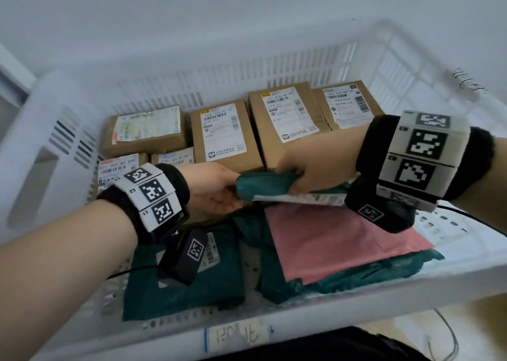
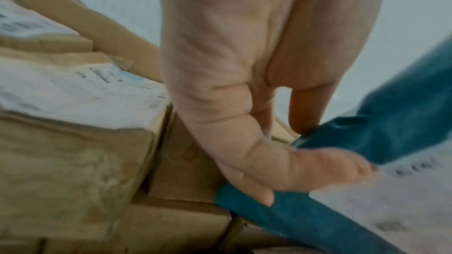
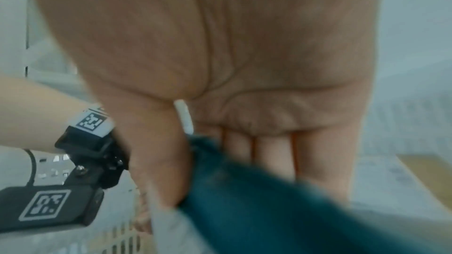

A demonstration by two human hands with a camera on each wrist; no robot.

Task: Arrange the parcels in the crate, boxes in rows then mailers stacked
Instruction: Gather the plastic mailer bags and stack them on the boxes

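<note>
Both hands grip teal plastic mailer (image 1: pixel 264 186): our left hand (image 1: pixel 212 189) pinches left end, right hand (image 1: pixel 307 172) right end, above white slatted crate (image 1: pixel 274 316), near brown cardboard boxes (image 1: pixel 219 132).

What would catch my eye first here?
Two hands, the left hand and the right hand, hold a teal mailer over a white crate. Brown boxes line its far side; a pink mailer lies on teal ones nearer you.

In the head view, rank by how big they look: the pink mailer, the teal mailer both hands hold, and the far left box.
1. pink mailer
2. far left box
3. teal mailer, unsure: folded, partly hidden by the left hand and right hand.
</note>
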